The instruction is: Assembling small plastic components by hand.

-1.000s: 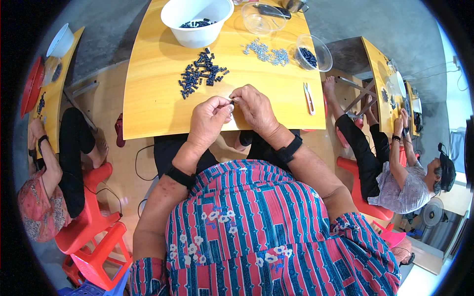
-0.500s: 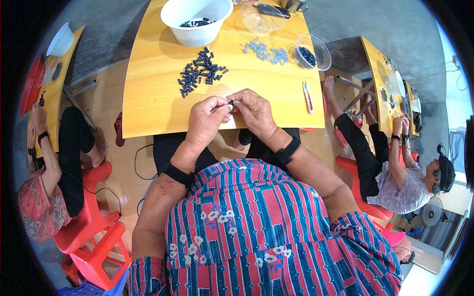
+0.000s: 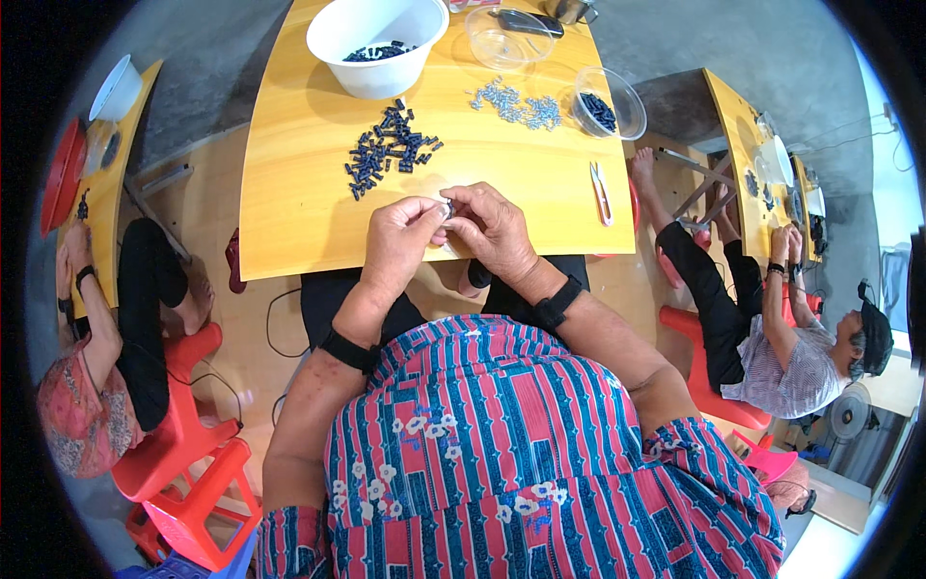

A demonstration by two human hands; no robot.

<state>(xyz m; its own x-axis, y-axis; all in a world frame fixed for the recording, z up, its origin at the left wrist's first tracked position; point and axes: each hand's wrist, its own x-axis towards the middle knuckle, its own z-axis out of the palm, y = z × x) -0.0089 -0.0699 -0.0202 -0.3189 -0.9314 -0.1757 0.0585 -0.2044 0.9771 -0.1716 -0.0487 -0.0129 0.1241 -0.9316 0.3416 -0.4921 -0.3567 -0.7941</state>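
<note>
My left hand and my right hand meet fingertip to fingertip over the near edge of the yellow table. Between them they pinch one small dark and silvery part. A loose pile of small dark blue parts lies just beyond my hands. Further back stands a white bowl with more dark parts in it. A scatter of small silvery pieces lies to the right of the pile.
A clear tub of dark parts, an empty clear tub and small snips are on the right of the table. People sit at other yellow tables left and right, on red stools.
My hands have stayed together at the table edge, fingers shifting slightly around the small part. Nothing else has moved.
</note>
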